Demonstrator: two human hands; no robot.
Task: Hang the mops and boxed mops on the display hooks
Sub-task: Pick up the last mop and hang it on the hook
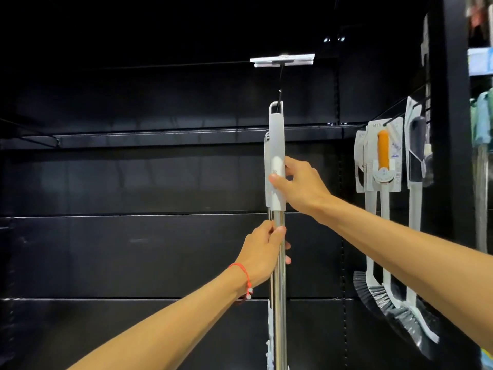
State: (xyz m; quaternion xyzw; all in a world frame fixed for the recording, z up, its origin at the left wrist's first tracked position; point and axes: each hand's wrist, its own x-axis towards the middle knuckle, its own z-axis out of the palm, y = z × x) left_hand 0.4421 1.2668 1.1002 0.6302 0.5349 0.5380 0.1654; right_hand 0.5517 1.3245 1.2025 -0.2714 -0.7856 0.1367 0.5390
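A mop (pixel 279 289) with a shiny steel pole and a white plastic handle top stands upright in the middle. The loop at its top sits over the tip of a black display hook (pixel 280 84) that carries a clear price-tag holder. A second white handle shows just behind it on the same hook. My right hand (pixel 298 185) grips the white handle top from the right. My left hand (pixel 264 252), with a red cord on the wrist, is closed round the steel pole lower down. The mop head is out of view below.
Black shelving panels (pixel 133 249) fill the background, with an empty black rail (pixel 160 137) across them. At the right hang packaged brushes with an orange grip (pixel 383 153) and white-handled brooms (pixel 394 297). A dark upright post (pixel 450 129) borders the bay.
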